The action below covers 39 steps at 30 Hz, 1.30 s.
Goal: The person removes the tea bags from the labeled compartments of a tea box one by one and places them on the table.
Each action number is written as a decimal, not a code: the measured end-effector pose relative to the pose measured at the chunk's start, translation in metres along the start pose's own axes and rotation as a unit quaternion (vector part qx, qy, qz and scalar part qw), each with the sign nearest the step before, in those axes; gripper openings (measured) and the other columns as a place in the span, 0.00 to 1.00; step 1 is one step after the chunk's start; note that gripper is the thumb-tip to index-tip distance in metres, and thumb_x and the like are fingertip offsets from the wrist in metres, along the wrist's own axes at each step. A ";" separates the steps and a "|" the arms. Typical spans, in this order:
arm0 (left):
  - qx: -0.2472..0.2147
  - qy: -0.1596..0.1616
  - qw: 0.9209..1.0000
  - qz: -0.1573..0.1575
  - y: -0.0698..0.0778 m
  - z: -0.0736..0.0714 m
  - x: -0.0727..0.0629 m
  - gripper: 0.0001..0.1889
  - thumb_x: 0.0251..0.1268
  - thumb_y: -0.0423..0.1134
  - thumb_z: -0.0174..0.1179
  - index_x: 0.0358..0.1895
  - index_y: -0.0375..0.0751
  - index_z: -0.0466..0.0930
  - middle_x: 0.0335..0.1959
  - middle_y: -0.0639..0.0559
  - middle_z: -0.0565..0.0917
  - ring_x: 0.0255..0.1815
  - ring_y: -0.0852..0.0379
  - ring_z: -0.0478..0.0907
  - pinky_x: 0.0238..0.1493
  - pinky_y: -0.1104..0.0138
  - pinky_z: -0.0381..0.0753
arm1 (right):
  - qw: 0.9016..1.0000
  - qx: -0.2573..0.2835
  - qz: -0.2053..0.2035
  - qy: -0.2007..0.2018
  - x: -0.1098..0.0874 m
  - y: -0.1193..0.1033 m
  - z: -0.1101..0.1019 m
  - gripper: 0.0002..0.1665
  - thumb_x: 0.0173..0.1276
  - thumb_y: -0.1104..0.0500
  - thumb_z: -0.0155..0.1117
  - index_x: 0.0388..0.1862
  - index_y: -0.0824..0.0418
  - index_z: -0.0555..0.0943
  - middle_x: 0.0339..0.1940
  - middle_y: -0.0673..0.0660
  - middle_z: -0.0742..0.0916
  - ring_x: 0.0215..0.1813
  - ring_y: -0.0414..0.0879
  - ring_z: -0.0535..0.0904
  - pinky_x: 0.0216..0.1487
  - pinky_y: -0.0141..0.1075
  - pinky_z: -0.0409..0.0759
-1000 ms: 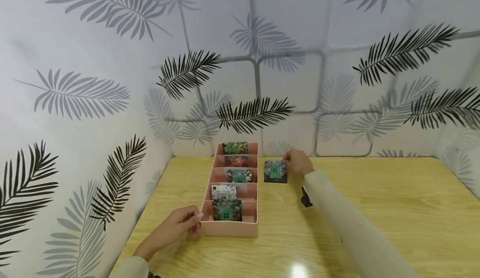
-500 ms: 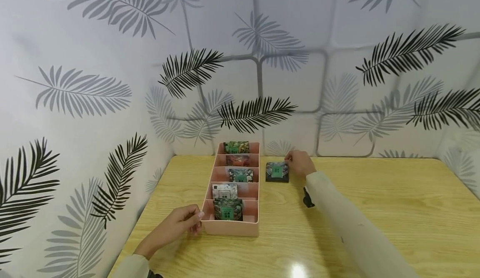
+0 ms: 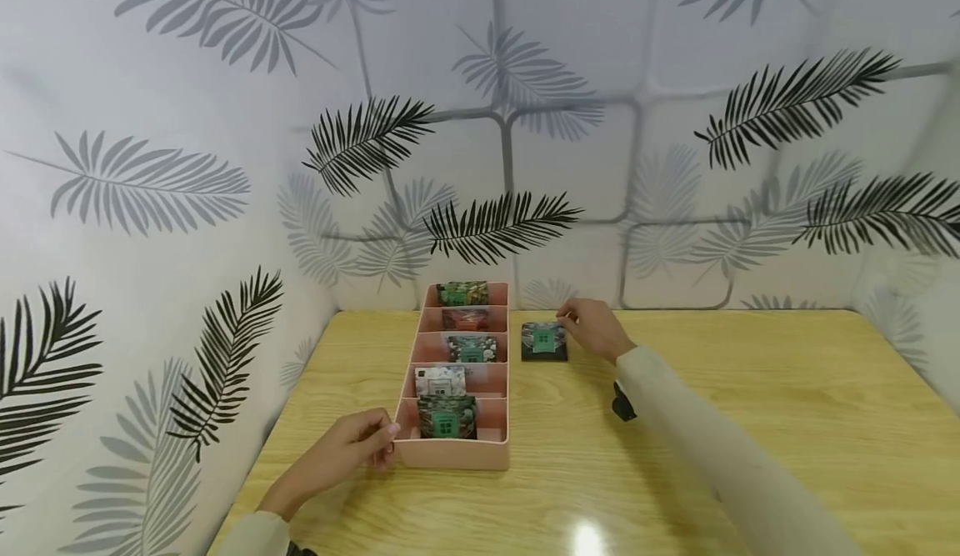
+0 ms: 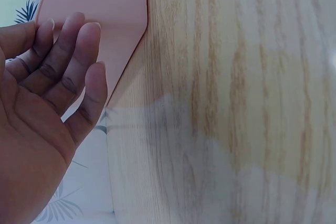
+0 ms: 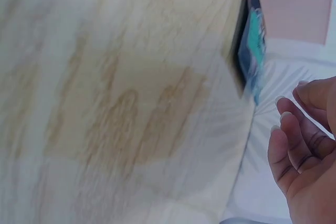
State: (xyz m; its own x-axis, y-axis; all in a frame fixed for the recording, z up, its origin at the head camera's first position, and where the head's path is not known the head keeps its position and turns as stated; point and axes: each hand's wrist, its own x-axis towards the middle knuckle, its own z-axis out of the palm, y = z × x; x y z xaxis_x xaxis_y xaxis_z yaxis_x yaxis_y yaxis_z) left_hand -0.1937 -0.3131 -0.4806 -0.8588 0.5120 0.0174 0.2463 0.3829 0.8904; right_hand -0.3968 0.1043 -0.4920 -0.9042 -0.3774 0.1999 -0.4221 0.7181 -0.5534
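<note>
A flat, dark square packet with a green label (image 3: 544, 339) rested on the yellow wood-grain surface (image 3: 750, 389), just right of the frame's centre. The right hand (image 3: 596, 328) hovered by its upper right corner, fingers loosely bent and, from the right wrist view, gripping nothing. In the lower left, the left hand (image 3: 352, 448) pinched the near left corner of a long pink plastic box with five compartments (image 3: 453, 456). The box's side wall stood between the packet and the compartments, where more packets sat: a white one (image 3: 440, 382) partly hidden behind a dark green one (image 3: 447, 417), and three others farther up. A pale wall with black and grey leaf prints (image 3: 570, 164) closed off the back, while a cream sleeve (image 3: 720, 448) crossed the lower right, a black wristband (image 3: 622, 403) showing beside it.
</note>
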 end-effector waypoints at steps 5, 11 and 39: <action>0.000 -0.002 1.000 0.005 -0.001 -0.002 -0.002 0.16 0.86 0.42 0.47 0.39 0.35 0.76 0.35 0.36 0.84 0.30 0.39 0.81 0.35 0.54 0.85 | 1.000 0.017 -0.024 -0.002 -0.004 -0.011 -0.006 0.12 0.80 0.59 0.60 0.53 0.63 0.85 0.46 0.58 0.88 0.43 0.49 0.83 0.46 0.48 0.82; 0.003 0.002 1.000 -0.005 0.002 -0.005 -0.002 0.16 0.86 0.43 0.48 0.39 0.35 0.77 0.36 0.35 0.84 0.31 0.45 0.82 0.36 0.54 0.86 | 0.998 0.040 -0.053 0.004 -0.008 -0.028 -0.014 0.10 0.80 0.58 0.60 0.52 0.60 0.86 0.46 0.60 0.89 0.37 0.45 0.82 0.42 0.44 0.82; -0.011 -0.009 1.000 -0.003 0.003 0.000 0.001 0.17 0.86 0.42 0.47 0.39 0.32 0.76 0.35 0.30 0.83 0.31 0.39 0.81 0.34 0.54 0.84 | 0.971 0.080 -0.223 -0.028 -0.056 -0.131 0.006 0.08 0.77 0.59 0.65 0.50 0.58 0.86 0.43 0.46 0.87 0.34 0.39 0.78 0.36 0.34 0.79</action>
State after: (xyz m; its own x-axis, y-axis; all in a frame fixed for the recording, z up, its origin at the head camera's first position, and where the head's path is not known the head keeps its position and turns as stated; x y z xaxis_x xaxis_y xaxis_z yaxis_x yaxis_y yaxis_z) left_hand -0.1940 -0.3112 -0.4775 -0.8519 0.5238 0.0036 0.2313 0.3699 0.8998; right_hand -0.2905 0.0279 -0.4353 -0.6267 -0.6648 0.4065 -0.7516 0.3777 -0.5409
